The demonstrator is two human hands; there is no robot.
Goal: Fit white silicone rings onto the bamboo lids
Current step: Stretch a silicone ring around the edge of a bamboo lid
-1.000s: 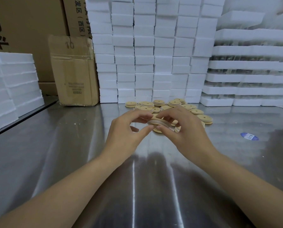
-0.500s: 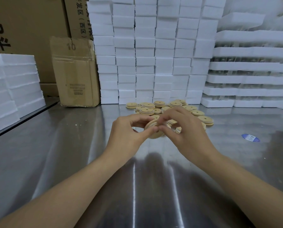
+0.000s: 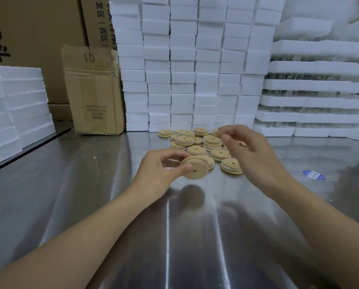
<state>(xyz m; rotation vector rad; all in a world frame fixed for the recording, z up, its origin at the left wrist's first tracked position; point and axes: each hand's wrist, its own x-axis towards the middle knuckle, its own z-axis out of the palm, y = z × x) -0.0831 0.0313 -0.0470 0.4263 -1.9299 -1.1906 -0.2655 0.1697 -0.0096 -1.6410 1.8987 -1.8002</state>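
Observation:
My left hand [image 3: 160, 170] pinches a round bamboo lid [image 3: 195, 167] with a small centre hole, tilted on edge just above the steel table. A pile of several more bamboo lids [image 3: 199, 141] lies behind it, some showing a pale band round their rims. My right hand [image 3: 249, 151] hovers over the right side of the pile with fingers loosely curled. Something small may sit under its fingers, but I cannot make out what. No loose white silicone ring is plainly visible.
The work surface is a reflective steel table [image 3: 111, 205]. White foam blocks [image 3: 195, 69] are stacked along the back, foam trays [image 3: 320, 101] at the right, more foam [image 3: 13, 105] at the left. A worn cardboard box [image 3: 95, 90] stands back left. A blue sticker [image 3: 313, 175] lies at the right.
Both hands worked together on one lid before. My right hand has since let go and moved up and right over the pile, while my left hand keeps the lid and has turned it.

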